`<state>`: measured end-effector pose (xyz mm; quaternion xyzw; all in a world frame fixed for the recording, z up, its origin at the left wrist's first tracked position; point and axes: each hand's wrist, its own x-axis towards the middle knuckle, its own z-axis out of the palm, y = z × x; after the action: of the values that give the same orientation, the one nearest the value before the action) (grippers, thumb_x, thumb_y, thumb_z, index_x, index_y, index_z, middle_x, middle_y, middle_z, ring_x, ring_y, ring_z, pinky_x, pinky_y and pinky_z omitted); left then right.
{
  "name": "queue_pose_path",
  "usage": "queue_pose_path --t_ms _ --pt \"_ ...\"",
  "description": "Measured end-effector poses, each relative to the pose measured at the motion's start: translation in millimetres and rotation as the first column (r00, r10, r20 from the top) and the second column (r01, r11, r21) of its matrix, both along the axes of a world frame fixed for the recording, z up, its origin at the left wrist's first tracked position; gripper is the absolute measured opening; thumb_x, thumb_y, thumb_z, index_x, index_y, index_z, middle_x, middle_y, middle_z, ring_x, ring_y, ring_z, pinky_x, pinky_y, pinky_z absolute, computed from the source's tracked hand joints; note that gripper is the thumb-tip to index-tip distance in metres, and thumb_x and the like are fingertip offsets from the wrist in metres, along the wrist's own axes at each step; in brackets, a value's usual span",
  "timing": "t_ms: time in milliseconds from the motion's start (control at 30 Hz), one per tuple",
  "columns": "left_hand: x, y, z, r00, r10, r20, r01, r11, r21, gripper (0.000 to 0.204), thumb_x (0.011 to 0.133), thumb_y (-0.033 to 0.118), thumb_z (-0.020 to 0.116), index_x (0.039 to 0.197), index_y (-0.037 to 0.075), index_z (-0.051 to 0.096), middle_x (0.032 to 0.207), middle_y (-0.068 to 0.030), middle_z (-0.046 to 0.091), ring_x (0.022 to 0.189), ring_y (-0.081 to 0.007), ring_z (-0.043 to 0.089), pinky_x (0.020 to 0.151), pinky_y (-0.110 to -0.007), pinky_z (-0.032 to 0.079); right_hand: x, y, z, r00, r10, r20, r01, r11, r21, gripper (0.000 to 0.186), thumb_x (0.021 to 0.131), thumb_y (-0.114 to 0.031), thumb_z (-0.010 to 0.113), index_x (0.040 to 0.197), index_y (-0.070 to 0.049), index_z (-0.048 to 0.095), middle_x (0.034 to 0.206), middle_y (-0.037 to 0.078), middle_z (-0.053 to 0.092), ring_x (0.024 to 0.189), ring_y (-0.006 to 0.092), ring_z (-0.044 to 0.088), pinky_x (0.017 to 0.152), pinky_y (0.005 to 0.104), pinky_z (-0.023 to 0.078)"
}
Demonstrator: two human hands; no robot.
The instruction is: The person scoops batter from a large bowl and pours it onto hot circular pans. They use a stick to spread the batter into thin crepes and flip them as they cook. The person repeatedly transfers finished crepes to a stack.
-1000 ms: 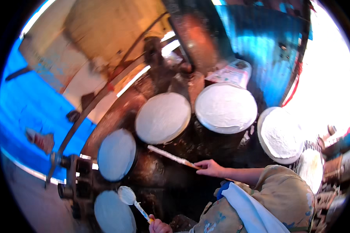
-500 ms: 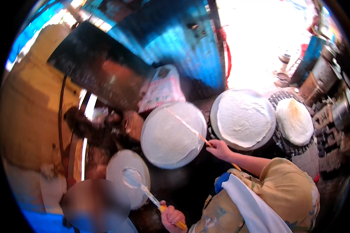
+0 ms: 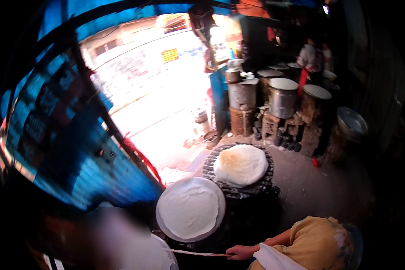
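Observation:
At the bottom, my right hand (image 3: 237,252) is closed on a long, thin stick (image 3: 198,253), coated white along most of its length, whose far end reaches over a partly visible round plate (image 3: 164,254). Just above the stick lies a round metal plate (image 3: 161,209) carrying a thin white sheet (image 3: 189,209) with ragged edges. Beyond it, a puffy white flatbread (image 3: 240,165) with a browned patch rests on a dark grate (image 3: 252,192). My left hand is out of view. A blurred patch hides the lower left.
A blue corrugated panel (image 3: 76,157) flanks a glaring doorway (image 3: 144,90). At the back, steel pots (image 3: 281,101) and drums stand on blocks, with a basin (image 3: 351,120) farther right. A person in white and red (image 3: 309,58) stands behind them, another beside. A small red object (image 3: 316,163) lies on the floor.
The view has swung rightward to the doorway and back of the room. My left hand and its ladle have left the frame; my right hand, still holding the stick, appears lower.

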<state>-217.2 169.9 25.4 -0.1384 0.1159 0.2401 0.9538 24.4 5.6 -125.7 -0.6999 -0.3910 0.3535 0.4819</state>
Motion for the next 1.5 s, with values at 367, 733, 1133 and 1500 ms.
queue_pose_path --t_ms 367,733,1133,1500 --pt "47.5 29.9 7.9 0.967 -0.18 0.181 0.172 0.983 0.059 0.034 0.096 0.019 0.037 0.062 0.016 0.037 0.055 0.0041 0.036 0.047 -0.01 0.037 0.046 -0.023 0.04 2.4 -54.4 -56.0 0.965 0.149 -0.217 -0.153 0.988 -0.004 0.027 0.088 -0.027 0.057 0.099 -0.004 0.062 0.093 0.012 0.064 0.087 0.0205 0.059 0.075 0.0361 0.047" --pt "124.3 -36.0 47.9 0.973 0.048 0.225 -0.04 0.998 -0.041 0.029 0.095 0.014 0.038 0.066 0.014 0.037 0.057 0.0033 0.037 0.049 -0.009 0.038 0.051 -0.024 0.039 69.3 -103.2 -103.6 0.786 0.331 -0.523 -0.318 0.941 0.119 0.032 0.094 -0.019 0.05 0.122 -0.003 0.05 0.106 0.006 0.059 0.103 0.0142 0.055 0.091 0.0295 0.043" --pt "148.8 -68.2 42.7 0.719 0.402 -0.567 -0.011 0.822 0.57 0.023 0.094 0.008 0.039 0.116 0.007 0.045 0.061 0.0022 0.033 0.041 -0.0028 0.031 0.036 -0.015 0.032 159.8 -92.0 58.6 0.92 -0.095 -0.379 0.032 0.985 -0.171 0.01 0.09 -0.01 0.049 0.084 -0.003 0.053 0.061 0.004 0.055 0.054 0.0116 0.055 0.049 0.0247 0.044" --pt "115.2 -105.6 8.1 0.969 0.248 -0.012 -0.248 0.968 -0.044 0.025 0.096 0.008 0.037 0.119 0.002 0.045 0.062 -0.0009 0.04 0.044 -0.0067 0.038 0.041 -0.019 0.038 150.5 37.7 59.2 0.961 -0.049 0.273 0.042 0.999 0.032 0.02 0.079 -0.017 0.065 0.073 0.0 0.058 0.065 0.019 0.057 0.062 0.0344 0.057 0.058 0.0406 0.045"
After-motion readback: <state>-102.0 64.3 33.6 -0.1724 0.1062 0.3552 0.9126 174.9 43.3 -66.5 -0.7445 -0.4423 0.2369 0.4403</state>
